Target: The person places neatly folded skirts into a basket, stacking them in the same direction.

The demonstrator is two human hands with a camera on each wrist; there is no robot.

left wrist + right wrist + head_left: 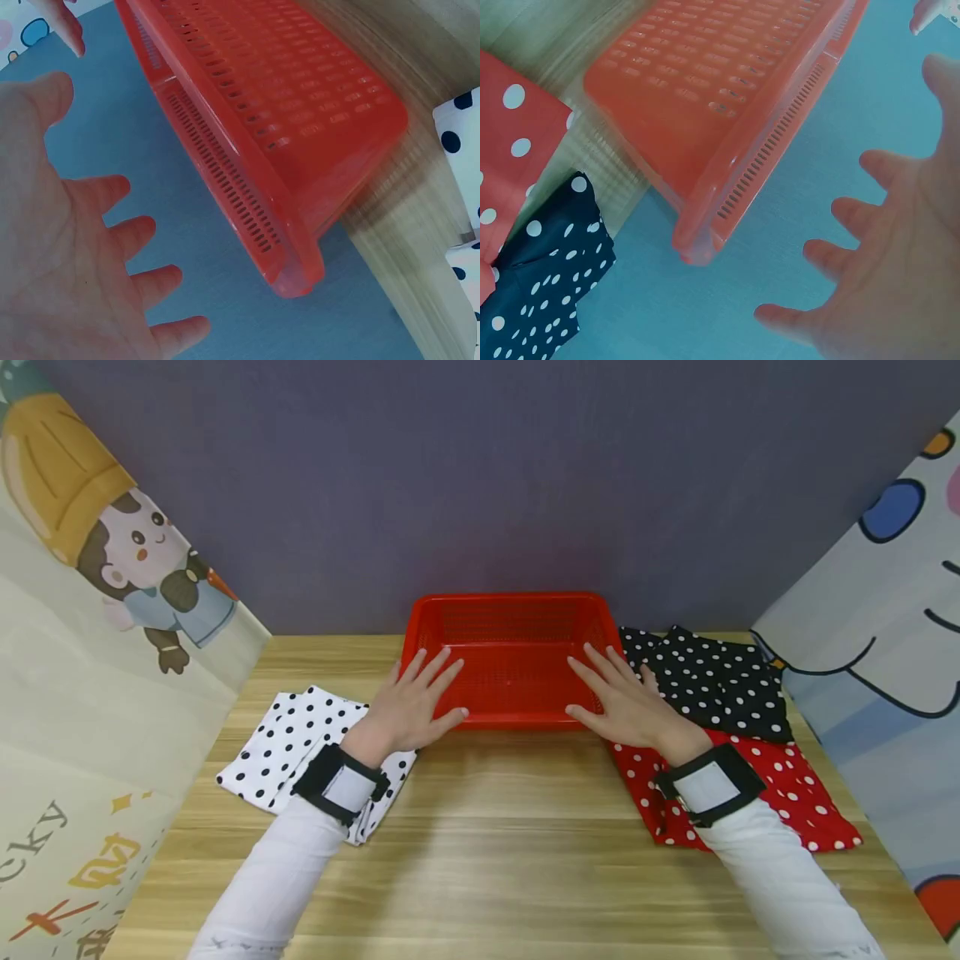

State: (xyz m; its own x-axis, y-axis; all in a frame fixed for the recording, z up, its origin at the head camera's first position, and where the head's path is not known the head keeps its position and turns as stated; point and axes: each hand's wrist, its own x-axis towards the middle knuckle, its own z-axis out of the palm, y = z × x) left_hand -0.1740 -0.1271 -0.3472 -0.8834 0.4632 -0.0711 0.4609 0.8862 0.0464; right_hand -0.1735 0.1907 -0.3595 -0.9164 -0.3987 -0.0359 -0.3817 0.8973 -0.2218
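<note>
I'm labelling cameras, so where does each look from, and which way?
Head: worn there, facing forward and down at the basket; left hand, right hand, sleeves show.
Left wrist: worn there, facing the basket; mostly left hand, some right.
Right wrist: worn there, facing the basket; mostly right hand, some left.
Both wrist views share the basket.

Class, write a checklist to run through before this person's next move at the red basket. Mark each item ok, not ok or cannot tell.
1. Left grip open: ok, fingers spread.
2. Right grip open: ok, fingers spread.
3. Both apart from the red basket: ok, the wrist views show gaps.
4. Basket upright: ok, its open side faces up.
5. Black dotted cloth separate from red dotted cloth: not ok, they meet and may overlap.
6. White dotted cloth neatly laid throughout: cannot tell, part is hidden in the head view.
</note>
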